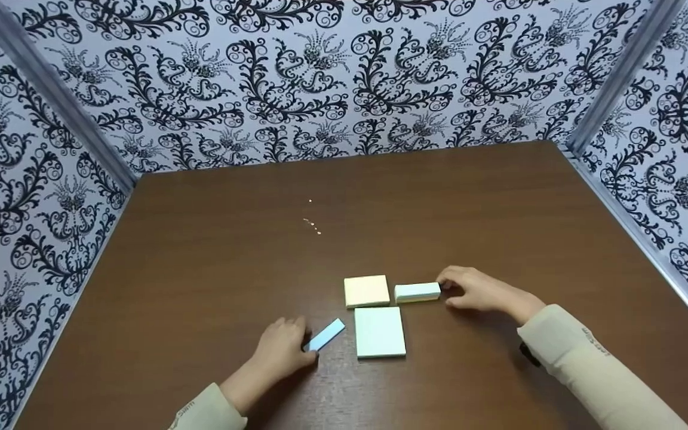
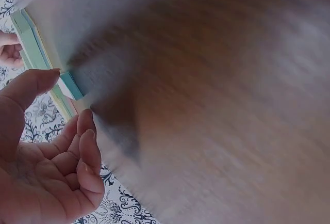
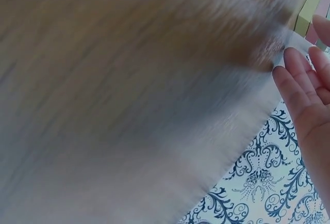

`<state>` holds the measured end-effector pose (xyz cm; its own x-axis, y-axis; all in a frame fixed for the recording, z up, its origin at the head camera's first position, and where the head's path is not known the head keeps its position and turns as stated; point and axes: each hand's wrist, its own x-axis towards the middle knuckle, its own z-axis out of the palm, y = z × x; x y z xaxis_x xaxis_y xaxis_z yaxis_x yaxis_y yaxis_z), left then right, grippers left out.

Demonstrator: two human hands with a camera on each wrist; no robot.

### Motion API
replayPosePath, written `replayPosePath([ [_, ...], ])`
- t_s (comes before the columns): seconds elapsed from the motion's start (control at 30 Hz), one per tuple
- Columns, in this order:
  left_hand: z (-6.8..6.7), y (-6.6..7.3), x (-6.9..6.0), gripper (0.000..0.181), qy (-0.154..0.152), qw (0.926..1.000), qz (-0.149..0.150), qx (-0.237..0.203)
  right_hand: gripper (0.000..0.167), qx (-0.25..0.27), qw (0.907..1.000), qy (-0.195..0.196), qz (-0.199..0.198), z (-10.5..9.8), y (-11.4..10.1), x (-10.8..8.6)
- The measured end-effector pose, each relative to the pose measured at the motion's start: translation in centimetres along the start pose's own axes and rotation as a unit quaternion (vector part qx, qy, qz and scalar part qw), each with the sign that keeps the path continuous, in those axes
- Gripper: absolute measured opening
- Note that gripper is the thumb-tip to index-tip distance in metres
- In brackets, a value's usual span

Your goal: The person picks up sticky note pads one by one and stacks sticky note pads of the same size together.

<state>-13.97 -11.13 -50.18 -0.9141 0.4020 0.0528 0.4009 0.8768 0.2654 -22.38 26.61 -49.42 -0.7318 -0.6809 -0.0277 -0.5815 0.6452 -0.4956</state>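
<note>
Blue strip (image 1: 327, 334) L of green pad (image 1: 380, 332), L hand (image 1: 281, 348) abt it, grip wide; R hand (image 1: 480, 291) ditto, nr pale block (image 1: 417, 292) back-R of pad.

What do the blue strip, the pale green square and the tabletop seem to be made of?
The blue strip is probably matte paper or card, judging by its flat, even color; foam is possible. The pale green square is likely a matte paper pad, with its plain face and straight edges. The tabletop looks like wood or laminate: brown, faintly streaked, slightly shiny.
</note>
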Motion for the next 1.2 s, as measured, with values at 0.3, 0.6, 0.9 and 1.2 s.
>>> replayPosePath([
  [0.3, 0.2, 0.7, -0.2, 0.020, -0.002, 0.9999, -0.009, 0.009, 0.031, 0.009, 0.9999, -0.008, 0.005, -0.2, 0.1, -0.2],
  [0.6, 0.2, 1.2, 0.0, 0.022, 0.013, 0.9980, 0.008, 0.061, 0.033, 0.007, 0.9998, -0.008, 0.015, -0.2, 0.0, 0.0],
  [0.9, 0.2, 1.1, -0.1, 0.027, 0.001, 0.9975, 0.010, 0.069, 0.035, 0.025, 0.9996, -0.009, 0.009, -0.1, 0.2, -0.1],
  [1.2, 0.1, 0.8, 0.2, 0.027, -0.042, 0.9979, 0.000, 0.049, 0.037, 0.030, 0.9994, -0.009, 0.013, 0.0, 0.4, -0.2],
])
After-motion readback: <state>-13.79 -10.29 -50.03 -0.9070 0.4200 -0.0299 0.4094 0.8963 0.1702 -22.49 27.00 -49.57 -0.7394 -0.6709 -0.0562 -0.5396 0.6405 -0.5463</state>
